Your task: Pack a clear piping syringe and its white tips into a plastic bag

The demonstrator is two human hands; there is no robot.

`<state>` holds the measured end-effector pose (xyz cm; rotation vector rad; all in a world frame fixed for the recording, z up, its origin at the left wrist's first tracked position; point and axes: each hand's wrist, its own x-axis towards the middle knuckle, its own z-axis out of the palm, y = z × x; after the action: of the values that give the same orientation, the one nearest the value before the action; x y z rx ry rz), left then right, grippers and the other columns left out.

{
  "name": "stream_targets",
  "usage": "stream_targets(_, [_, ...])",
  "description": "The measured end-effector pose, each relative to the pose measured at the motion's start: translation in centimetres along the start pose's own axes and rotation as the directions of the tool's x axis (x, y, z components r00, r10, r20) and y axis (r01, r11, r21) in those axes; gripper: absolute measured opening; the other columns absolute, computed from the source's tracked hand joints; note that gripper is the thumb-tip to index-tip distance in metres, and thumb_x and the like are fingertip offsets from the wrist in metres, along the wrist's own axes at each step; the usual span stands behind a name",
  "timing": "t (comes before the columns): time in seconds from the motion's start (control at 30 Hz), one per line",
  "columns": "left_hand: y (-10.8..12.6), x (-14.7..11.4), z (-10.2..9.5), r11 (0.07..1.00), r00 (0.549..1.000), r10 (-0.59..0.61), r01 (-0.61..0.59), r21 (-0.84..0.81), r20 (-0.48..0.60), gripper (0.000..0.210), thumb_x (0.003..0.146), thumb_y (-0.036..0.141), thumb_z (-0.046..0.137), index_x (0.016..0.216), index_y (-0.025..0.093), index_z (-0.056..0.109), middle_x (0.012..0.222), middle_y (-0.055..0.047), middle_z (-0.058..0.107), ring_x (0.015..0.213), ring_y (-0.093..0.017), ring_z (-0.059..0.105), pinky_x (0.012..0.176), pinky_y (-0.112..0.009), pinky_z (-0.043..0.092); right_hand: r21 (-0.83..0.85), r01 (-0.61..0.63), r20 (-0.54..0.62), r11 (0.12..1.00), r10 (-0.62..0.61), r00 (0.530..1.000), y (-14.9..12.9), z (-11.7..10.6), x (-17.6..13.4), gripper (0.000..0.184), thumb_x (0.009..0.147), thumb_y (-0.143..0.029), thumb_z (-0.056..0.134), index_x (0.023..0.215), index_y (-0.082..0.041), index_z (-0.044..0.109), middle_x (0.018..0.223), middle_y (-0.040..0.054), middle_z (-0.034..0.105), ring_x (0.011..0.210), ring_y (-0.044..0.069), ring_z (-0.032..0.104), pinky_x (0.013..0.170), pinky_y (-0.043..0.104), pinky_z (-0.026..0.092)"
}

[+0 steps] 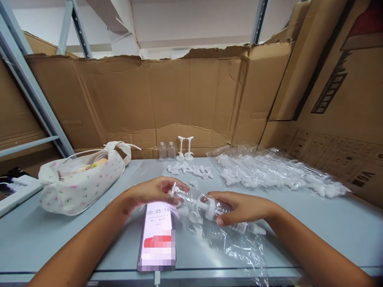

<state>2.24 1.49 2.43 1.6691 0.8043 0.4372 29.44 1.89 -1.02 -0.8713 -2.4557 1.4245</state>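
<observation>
My left hand (158,190) is closed, its fingers pinching the crumpled end of a clear plastic bag (245,249). My right hand (242,209) wraps round a clear plastic syringe (212,209) with dark scale marks and a white plunger end. The bag's film lies over and below the syringe, and I cannot tell whether the syringe is inside it. A white nozzle tip (259,229) shows just below my right wrist. Small white plastic parts (195,217) sit between both hands, seen partly through the film.
A lit phone (158,239) showing a timer lies below my left hand. Behind are loose white pieces (190,169), two clear vials (166,151) and two white plungers (185,149). Bagged syringes (269,169) lie at right, a floral pouch (83,181) at left. Cardboard (155,95) walls the back.
</observation>
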Motion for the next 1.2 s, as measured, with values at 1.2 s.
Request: stream_targets(1.2, [-2.0, 2.0, 5.9, 0.965, 0.988, 0.123, -0.141, -0.222, -0.096, 0.051, 0.069, 0.027, 0.073, 0.112, 0.017, 0.047, 0.088, -0.003, 0.057, 0.082, -0.015, 0.058, 0.079, -0.033, 0.042, -0.177, 0.176, -0.733, 0.968, -0.249, 0.633, -0.5, 1.9, 1.3, 0.051, 0.077, -0.041, 0.062, 0.123, -0.031, 0.043, 0.121, 0.0045, 0.051, 0.109, 0.025, 0.051, 0.088, 0.038, 0.044])
